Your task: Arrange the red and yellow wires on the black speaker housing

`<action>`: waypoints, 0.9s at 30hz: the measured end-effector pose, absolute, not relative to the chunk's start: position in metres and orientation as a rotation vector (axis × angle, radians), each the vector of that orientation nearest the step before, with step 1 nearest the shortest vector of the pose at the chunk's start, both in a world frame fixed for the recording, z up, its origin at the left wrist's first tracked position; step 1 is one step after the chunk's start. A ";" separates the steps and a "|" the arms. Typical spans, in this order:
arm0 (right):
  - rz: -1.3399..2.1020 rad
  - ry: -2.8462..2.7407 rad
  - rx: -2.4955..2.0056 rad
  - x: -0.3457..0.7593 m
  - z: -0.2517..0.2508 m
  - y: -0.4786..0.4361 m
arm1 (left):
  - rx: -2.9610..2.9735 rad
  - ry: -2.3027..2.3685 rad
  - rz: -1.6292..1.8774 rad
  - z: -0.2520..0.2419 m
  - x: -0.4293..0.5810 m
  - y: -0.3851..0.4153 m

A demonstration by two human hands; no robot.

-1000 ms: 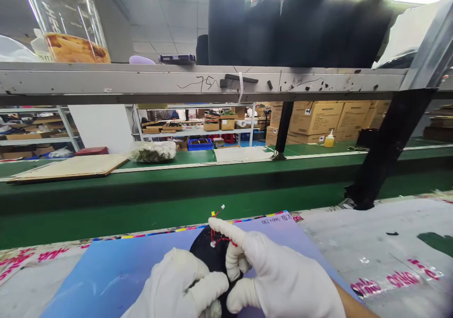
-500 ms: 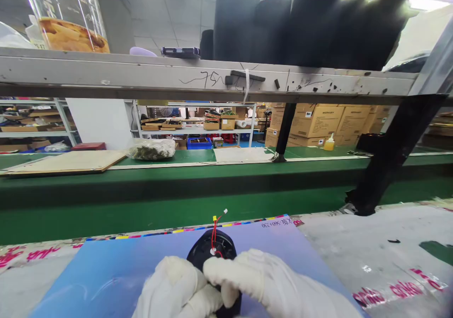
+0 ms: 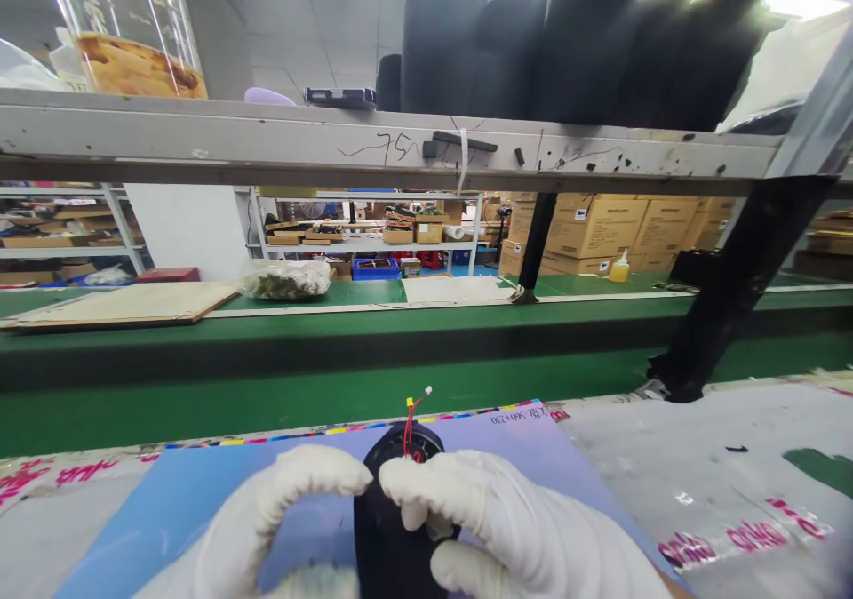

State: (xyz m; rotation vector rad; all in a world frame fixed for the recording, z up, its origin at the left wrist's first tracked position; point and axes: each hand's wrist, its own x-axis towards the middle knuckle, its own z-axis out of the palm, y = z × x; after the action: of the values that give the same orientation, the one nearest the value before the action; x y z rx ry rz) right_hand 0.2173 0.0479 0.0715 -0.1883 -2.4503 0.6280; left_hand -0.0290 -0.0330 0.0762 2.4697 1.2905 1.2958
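Observation:
A black round-topped device (image 3: pixel 400 501) stands on the blue sheet between my hands, with its lower body running down out of the picture. Thin red wires (image 3: pixel 409 427) rise from its top and end in a small yellow and white connector (image 3: pixel 418 396). My left hand (image 3: pixel 267 510), in a white glove, arches over from the left, its fingertips at the device's left edge. My right hand (image 3: pixel 493 519), also gloved, wraps the device's right side, just below the wires. The device's lower part is partly hidden by my fingers.
The blue printed sheet (image 3: pixel 539 430) lies on a grey work surface (image 3: pixel 733 448) with pink print. Beyond stand a green bench (image 3: pixel 267 372), a black steel leg (image 3: pixel 726 315) and a grey shelf beam (image 3: pixel 200 137) holding a glass beaker (image 3: pixel 133 48). Shelves and cartons stand further back.
My left hand has moved left and arches wider, showing blue sheet beneath it. More of the device's lower body shows, and the red wires stand straighter.

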 end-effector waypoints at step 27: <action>0.270 -2.574 -0.319 0.227 0.094 0.044 | 2.758 1.022 1.409 0.048 0.021 0.005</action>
State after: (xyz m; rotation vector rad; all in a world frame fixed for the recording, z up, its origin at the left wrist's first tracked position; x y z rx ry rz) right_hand 0.2271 0.0435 0.0945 -0.3191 -2.5736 0.2702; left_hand 0.0211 0.0050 0.0481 2.7577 1.0220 1.4094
